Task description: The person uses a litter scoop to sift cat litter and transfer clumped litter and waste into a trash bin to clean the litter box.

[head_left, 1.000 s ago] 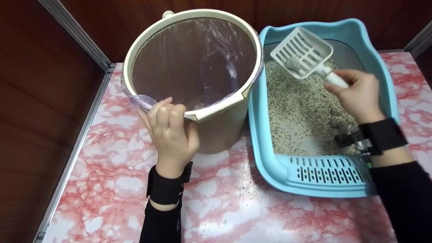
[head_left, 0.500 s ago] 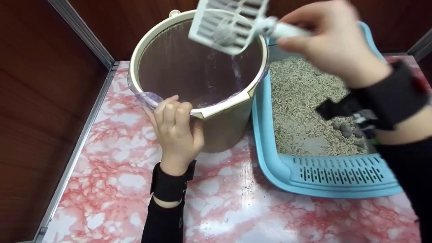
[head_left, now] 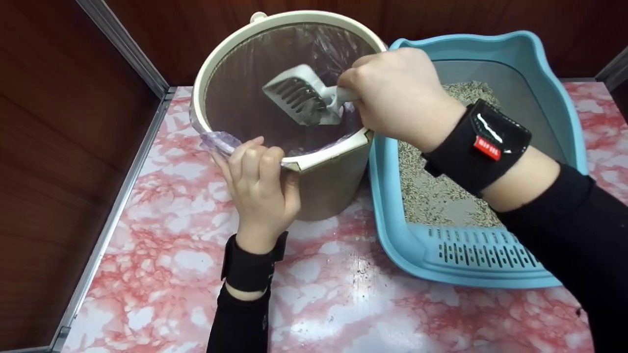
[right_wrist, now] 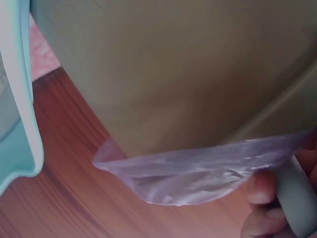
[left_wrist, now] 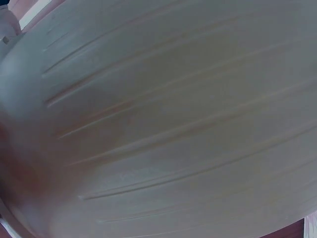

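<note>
My right hand (head_left: 400,93) grips the handle of a pale grey slotted litter scoop (head_left: 305,74), tilted down over the mouth of a beige bin (head_left: 328,191). A grey clump (head_left: 311,112) shows against the scoop's slots. In the right wrist view, fingertips (right_wrist: 262,188) curl by the handle (right_wrist: 294,203), close to the overhanging bin liner (right_wrist: 188,181). The left hand (head_left: 260,191) holds the bin's near rim, its fingers over the edge and bunched purple-tinted liner (head_left: 221,142) beside them. The ribbed bin wall (left_wrist: 188,119) fills the left wrist view.
Right of the bin stands a blue litter box (head_left: 392,220) with granular litter (head_left: 422,181) and a slotted front ledge. Dark wood panels (head_left: 59,122) rise behind and at left. Specks lie on the red-and-white marbled surface (head_left: 324,299).
My right hand has carried the scoop left from over the litter box to the bin and turned it downward. The left hand stays at the rim.
</note>
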Demonstrator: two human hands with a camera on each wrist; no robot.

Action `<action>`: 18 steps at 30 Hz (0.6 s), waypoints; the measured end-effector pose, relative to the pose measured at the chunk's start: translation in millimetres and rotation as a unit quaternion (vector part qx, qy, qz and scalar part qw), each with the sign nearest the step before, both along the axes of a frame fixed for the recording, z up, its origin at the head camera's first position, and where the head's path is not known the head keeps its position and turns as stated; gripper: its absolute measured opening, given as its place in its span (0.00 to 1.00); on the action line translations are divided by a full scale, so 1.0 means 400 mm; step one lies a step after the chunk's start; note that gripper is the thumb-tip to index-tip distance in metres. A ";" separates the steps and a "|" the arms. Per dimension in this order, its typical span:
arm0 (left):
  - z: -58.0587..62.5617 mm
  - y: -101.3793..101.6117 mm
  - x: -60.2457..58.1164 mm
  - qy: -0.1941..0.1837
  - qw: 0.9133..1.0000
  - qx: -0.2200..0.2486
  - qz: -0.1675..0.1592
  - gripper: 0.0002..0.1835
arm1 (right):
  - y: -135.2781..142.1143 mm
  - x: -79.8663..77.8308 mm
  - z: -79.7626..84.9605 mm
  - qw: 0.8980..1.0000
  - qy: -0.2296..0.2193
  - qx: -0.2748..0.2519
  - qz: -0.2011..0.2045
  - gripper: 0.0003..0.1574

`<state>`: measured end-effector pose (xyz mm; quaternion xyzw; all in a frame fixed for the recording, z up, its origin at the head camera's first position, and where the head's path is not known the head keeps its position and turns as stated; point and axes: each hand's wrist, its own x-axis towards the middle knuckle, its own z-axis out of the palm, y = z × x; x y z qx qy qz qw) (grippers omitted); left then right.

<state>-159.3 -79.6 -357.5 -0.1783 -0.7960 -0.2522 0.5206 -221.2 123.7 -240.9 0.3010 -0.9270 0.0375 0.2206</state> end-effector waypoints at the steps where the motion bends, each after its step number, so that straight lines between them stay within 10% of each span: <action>1: 0.000 0.001 -0.001 0.000 1.000 0.000 -0.002 0.08 | 0.000 0.000 0.000 1.000 0.010 0.008 0.007 0.20; 9: 0.002 0.004 -0.014 0.000 1.000 -0.003 -0.010 0.09 | 0.001 0.002 -0.005 0.997 0.067 0.018 0.022 0.21; 18: 0.001 -0.009 -0.018 0.005 1.000 0.003 -0.015 0.09 | 0.082 -0.012 -0.030 0.985 0.104 -0.138 0.002 0.15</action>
